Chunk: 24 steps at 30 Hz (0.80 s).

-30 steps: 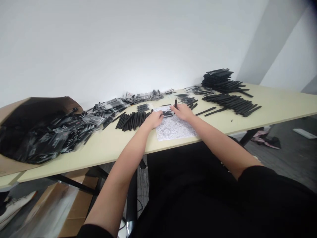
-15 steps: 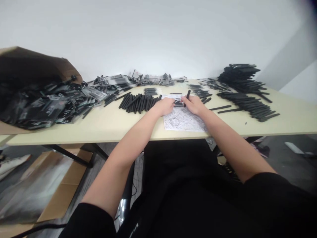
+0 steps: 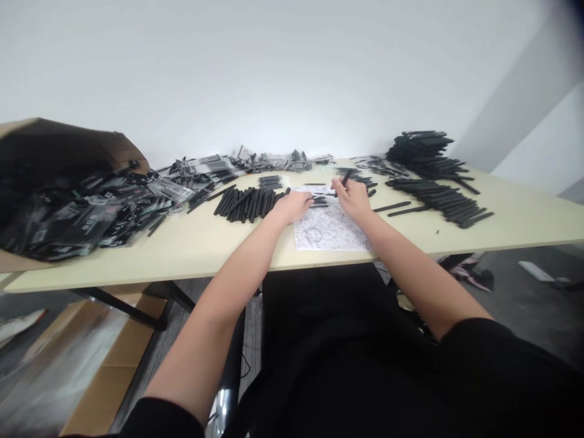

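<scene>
Soft, even light fills the scene, brightest on the white wall (image 3: 274, 67), which glows palest at its middle and greys toward the corners. The pale counter (image 3: 196, 243) takes the light flatly, with faint shadows and no glare. Beneath it the floor is dim. The wide lens bows the counter's edge and stretches the forearms. The cardboard (image 3: 91, 359) at lower left smears with motion blur; the black pieces far off lose detail.
</scene>
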Motion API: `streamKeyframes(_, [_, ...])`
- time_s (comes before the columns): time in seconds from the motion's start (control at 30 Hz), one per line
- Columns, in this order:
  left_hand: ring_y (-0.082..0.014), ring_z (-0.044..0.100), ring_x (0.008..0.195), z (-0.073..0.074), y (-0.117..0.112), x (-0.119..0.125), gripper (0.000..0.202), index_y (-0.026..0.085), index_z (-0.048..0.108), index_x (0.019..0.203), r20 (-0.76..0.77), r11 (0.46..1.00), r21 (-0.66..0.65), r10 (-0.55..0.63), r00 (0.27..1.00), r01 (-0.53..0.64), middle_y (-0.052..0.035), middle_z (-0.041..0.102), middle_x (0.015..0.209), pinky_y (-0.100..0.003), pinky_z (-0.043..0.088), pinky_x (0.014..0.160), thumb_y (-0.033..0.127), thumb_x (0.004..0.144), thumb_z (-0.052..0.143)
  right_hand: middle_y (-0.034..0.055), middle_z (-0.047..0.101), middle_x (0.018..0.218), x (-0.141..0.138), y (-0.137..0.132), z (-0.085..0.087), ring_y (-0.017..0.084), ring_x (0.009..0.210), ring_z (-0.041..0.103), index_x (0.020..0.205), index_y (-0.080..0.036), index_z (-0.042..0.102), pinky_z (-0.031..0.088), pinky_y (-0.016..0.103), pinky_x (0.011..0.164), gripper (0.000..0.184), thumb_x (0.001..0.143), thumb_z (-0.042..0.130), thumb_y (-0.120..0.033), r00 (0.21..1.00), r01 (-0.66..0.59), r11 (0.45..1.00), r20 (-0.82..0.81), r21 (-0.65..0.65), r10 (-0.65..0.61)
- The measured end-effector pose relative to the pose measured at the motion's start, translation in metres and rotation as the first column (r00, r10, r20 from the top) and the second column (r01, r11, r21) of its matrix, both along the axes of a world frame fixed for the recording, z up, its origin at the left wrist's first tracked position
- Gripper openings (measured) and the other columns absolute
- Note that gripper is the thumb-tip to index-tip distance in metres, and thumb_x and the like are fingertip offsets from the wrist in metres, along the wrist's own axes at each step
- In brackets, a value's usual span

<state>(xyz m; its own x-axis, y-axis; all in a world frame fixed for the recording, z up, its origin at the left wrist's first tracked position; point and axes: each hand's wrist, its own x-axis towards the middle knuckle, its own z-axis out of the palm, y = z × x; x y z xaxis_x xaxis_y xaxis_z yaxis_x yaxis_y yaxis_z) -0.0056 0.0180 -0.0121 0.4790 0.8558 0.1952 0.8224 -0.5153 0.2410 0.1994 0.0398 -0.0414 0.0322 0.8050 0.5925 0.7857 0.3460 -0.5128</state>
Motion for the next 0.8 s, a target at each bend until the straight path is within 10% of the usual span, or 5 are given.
streamKeyframes(0.8, [-0.0239, 0.065, 0.088, 0.003, -0.002, -0.008, 0.037, 0.021, 0.066, 0.108, -0.017, 0.996, 0.086, -0.025, 1.0, 0.027, -0.0101, 0.071, 0.099, -0.032, 0.048, 0.078, 0.039, 0.101, 0.034, 0.0083, 0.075, 0.09, -0.005, 0.005, 0.002, 0.021, 0.084, 0.067, 0.087, -0.017, 0.075, 0.046, 0.028, 0.078, 0.037, 0.09, 0.051, -0.045, 0.982, -0.164, 0.98, -0.07, 0.111, 0.173])
